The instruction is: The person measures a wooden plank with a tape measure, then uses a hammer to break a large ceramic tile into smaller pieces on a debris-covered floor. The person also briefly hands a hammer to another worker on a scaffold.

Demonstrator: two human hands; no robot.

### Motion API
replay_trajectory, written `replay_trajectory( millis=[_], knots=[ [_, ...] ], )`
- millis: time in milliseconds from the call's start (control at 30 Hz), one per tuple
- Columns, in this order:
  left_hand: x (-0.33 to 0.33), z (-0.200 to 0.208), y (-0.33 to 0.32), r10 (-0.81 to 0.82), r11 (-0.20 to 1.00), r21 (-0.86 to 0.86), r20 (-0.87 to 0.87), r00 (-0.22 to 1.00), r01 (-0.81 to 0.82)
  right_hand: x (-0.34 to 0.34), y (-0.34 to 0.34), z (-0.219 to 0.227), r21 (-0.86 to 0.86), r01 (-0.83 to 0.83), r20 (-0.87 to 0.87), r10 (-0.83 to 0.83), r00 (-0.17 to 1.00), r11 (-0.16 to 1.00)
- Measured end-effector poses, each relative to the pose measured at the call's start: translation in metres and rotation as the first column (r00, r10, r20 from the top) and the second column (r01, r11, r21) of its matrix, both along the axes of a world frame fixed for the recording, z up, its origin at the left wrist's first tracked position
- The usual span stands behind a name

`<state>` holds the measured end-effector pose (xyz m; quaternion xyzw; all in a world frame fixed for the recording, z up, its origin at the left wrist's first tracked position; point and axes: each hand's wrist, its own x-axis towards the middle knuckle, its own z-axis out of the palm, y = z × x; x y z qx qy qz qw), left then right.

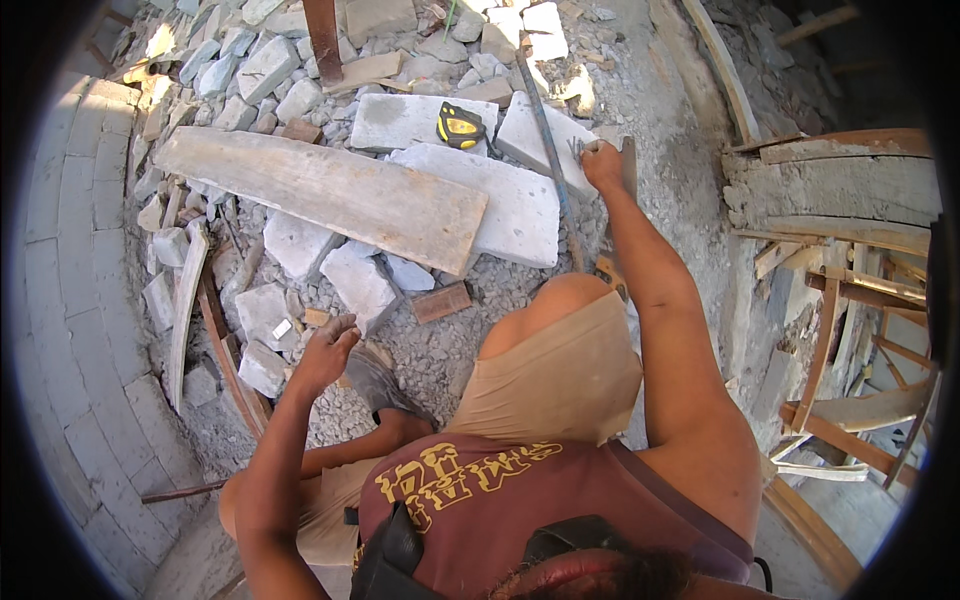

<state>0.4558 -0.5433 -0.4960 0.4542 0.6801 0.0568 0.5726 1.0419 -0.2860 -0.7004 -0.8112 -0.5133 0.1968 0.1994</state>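
My right hand (pixel 602 166) is closed at the far right of the white blocks, next to a long grey-blue bar (pixel 545 135). A small dark metal piece shows at its fingers, but its kind cannot be made out. My left hand (pixel 330 354) hovers above the rubble near my shoe, fingers loosely stretched out and holding nothing. A wide weathered plank (pixel 330 195) lies slantwise over the rubble and a white block (pixel 500 200). Behind it, a yellow and black tape measure (pixel 460 127) rests on another white block (pixel 385 122).
Broken blocks and stones (pixel 265 70) cover the ground ahead. A grey block wall (pixel 80 250) curves along the left. Narrow wood strips (pixel 190 310) lie beside it. Timber framing (pixel 830 340) stands at right. By my knee is a saw-like tool's wooden handle (pixel 610 272).
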Motion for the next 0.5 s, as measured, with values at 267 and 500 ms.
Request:
replay_trajectory(
  millis=[267, 500],
  knots=[
    [0.001, -0.011, -0.005, 0.050, 0.999, -0.023, 0.012, 0.999, -0.049, -0.007, 0.013, 0.006, -0.207, 0.076, 0.053, -0.066, 0.996, 0.975],
    [-0.003, -0.018, -0.020, -0.041, 0.999, -0.001, -0.084, 0.996, 0.041, -0.013, 0.021, 0.020, -0.298, 0.040, 0.103, -0.009, 0.995, 0.954]
  ],
)
